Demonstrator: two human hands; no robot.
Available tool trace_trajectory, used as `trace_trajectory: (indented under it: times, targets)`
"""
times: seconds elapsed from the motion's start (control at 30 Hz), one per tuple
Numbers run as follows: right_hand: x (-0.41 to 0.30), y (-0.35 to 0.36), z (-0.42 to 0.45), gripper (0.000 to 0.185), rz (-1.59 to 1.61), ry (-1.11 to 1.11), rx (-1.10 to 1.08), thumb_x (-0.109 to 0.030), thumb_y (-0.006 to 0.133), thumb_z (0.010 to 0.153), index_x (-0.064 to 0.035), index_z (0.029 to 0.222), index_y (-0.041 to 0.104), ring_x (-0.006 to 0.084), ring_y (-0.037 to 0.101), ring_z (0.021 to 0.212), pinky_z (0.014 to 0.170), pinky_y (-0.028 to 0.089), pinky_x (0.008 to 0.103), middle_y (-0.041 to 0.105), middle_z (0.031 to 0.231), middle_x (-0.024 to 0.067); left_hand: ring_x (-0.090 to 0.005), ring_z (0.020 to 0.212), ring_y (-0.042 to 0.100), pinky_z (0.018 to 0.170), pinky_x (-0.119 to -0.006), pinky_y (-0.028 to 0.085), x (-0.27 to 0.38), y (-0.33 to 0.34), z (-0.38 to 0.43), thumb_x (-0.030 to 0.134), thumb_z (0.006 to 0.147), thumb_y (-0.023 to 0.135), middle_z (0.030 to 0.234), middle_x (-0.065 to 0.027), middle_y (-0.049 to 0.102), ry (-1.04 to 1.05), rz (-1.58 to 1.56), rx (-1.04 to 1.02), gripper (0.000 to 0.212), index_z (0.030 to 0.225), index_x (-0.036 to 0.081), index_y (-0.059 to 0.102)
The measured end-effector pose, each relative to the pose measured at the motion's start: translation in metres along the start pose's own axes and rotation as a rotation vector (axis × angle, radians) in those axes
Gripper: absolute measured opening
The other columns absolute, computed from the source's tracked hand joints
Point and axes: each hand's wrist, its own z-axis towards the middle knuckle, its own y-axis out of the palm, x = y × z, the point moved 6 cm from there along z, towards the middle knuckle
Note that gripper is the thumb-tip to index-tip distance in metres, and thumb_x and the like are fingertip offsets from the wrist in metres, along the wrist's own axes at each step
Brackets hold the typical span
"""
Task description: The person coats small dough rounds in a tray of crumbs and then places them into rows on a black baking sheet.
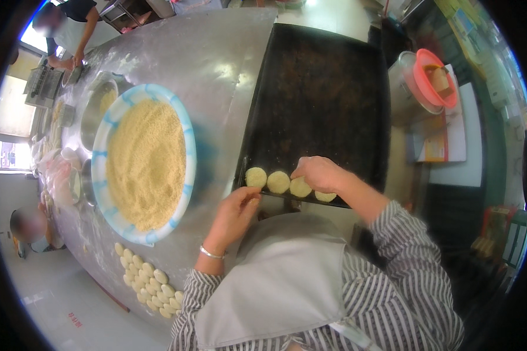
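A row of several round, flat dough cakes coated in sesame-like grains lies along the near edge of a dark baking tray. My right hand is over the row, its fingertips at the third cake from the left. Part of the rightmost cake is hidden by that hand and wrist. At the tray's near left corner is my left hand, fingers curled, tips close to the leftmost cake. Whether either hand grips anything is unclear.
Left of the tray, a blue-and-white basin holds pale grains on the metal table. Plain dough pieces lie nearer me. A metal bowl stands behind the basin. A pink basin is at right. Two people are across the table.
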Motion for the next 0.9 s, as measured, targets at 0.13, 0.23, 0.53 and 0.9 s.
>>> trace_trajectory:
  times: [0.13,0.23,0.53,0.9]
  targets:
    - [-0.007,-0.006,-0.011,0.041,-0.004,0.051,0.000,0.005,0.056,0.083,-0.0087,0.117,0.074,0.0358,0.065,0.109,0.092,0.053,0.0440,0.069,0.112,0.0168,-0.0164,0.108,0.064,0.095,-0.031,0.050,-0.009,-0.005,-0.006,0.009,0.098,0.060,0.119,-0.0107,0.070,-0.018,-0.023,0.014,0.029,0.125,-0.001,0.065]
    - [-0.009,-0.007,-0.015,0.042,0.001,0.085,-0.008,0.004,0.055,0.084,-0.0074,0.120,0.072,0.0357,0.066,0.110,0.093,0.053,0.0443,0.070,0.117,0.0181,-0.0145,0.105,0.064,0.092,-0.029,0.052,-0.012,-0.009,-0.012,0.010,0.099,0.061,0.116,-0.0106,0.070,-0.042,-0.014,0.026,0.029,0.125,-0.001,0.065]
    - [-0.008,-0.009,-0.027,0.045,0.027,0.105,0.116,0.001,0.055,0.087,-0.0044,0.131,0.064,0.0374,0.066,0.111,0.095,0.054,0.0444,0.070,0.119,0.0191,-0.0192,0.102,0.070,0.090,-0.030,0.054,-0.015,-0.019,-0.027,0.008,0.098,0.062,0.109,-0.0121,0.073,-0.048,0.030,0.080,0.027,0.123,0.000,0.065]
    - [0.034,-0.021,-0.069,0.035,-0.001,0.315,0.106,-0.002,0.054,0.087,-0.0080,0.118,0.070,0.0363,0.066,0.108,0.092,0.053,0.0448,0.072,0.112,0.0176,-0.0157,0.102,0.069,0.090,-0.030,0.054,-0.037,-0.045,-0.065,0.006,0.097,0.063,0.111,-0.0085,0.073,-0.071,-0.001,0.169,0.027,0.124,0.001,0.065]
